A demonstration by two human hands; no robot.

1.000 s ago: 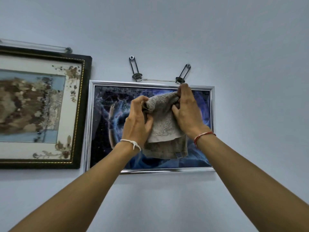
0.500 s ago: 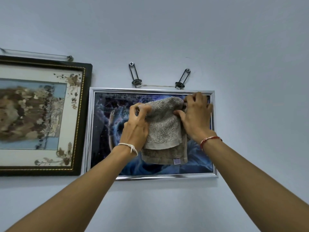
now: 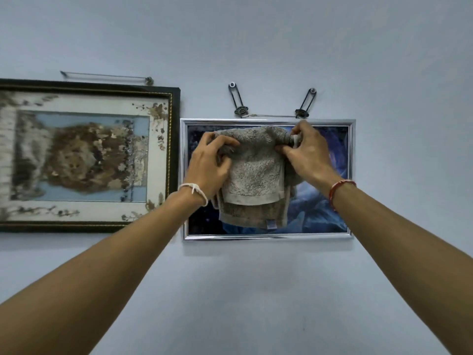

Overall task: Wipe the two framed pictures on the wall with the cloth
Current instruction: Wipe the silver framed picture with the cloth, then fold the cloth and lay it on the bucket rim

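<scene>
A grey-brown cloth hangs folded in front of the silver-framed blue picture on the wall. My left hand grips the cloth's upper left corner. The cloth's upper right corner is pinched by my right hand, close to the frame's top edge. The cloth and both hands hide the middle of that picture. A larger dark-framed picture with a brown image and a white mat hangs to the left, touched by neither hand.
Two metal hangers and a cord hold the silver frame from above. A thin rod runs over the dark frame. Pale blue wall surrounds both pictures.
My hands have drawn apart and spread the cloth wider across the top of the blue picture. The view has shifted so both pictures sit lower and further right.
</scene>
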